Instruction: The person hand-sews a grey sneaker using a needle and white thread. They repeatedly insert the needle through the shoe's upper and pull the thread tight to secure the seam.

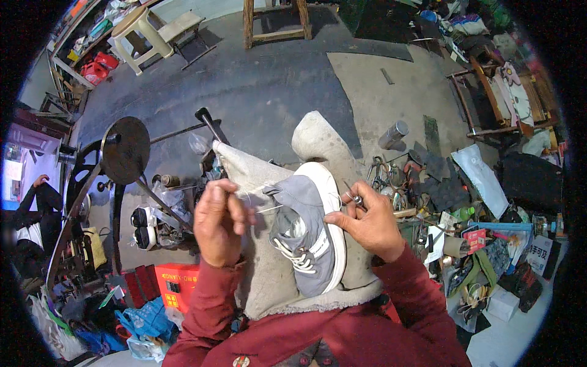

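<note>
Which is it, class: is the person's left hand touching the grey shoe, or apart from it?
Apart: the head view shows a strip of beige cloth between the left hand and the grey shoe, with pale thread crossing the gap.

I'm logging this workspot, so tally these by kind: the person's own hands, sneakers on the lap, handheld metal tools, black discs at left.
Left hand plus right hand: 2
Grey sneaker: 1
Handheld metal tool: 1
Black disc: 1
Total: 5
</note>
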### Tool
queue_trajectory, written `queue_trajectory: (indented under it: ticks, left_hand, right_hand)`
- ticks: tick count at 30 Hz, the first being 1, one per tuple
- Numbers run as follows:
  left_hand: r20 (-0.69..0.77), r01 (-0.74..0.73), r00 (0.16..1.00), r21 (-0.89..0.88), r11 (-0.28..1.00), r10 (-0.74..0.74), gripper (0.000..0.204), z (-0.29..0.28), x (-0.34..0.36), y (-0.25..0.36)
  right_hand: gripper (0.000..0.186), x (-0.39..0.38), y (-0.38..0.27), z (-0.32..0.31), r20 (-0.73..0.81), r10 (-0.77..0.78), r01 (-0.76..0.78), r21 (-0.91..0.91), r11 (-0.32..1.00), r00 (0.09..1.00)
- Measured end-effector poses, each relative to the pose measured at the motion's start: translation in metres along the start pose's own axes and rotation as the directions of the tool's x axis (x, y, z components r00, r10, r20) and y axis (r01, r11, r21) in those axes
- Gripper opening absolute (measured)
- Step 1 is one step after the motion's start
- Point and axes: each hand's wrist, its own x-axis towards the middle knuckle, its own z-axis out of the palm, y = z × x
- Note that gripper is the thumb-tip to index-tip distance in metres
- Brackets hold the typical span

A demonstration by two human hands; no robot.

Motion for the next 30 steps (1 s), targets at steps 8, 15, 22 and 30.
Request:
queue_trajectory:
  ticks: [8,15,22,30]
  left_hand:
    - [-0.184,-0.077,0.981,-0.104,0.992,0.057,0.026,-0.091,-0.01,0.035]
    - [-0.25,0.094,0.956,-0.239,0.966,-0.155,0.024,-0.119,-0.02,0.006]
    - [-0.361,0.321,0.916,0.391,0.863,-0.177,0.034,-0.141,-0.036,0.051]
    - [-0.12,-0.117,0.959,0.661,0.741,0.258,0.026,-0.024,-0.056,0.036]
  right_hand:
    - [0.034,-0.008,0.019,0.018,-0.132,-0.198,0.203,0.023,0.979,0.971]
    - [0.032,-0.003,0.019,0.022,-0.201,-0.267,0.261,-0.054,0.964,0.943]
    - [0.012,-0.003,0.041,0.003,-0.242,-0.113,0.199,0.366,0.909,0.964]
    - [0.027,0.014,0.088,-0.042,-0.469,-0.171,0.14,-0.101,0.985,0.866]
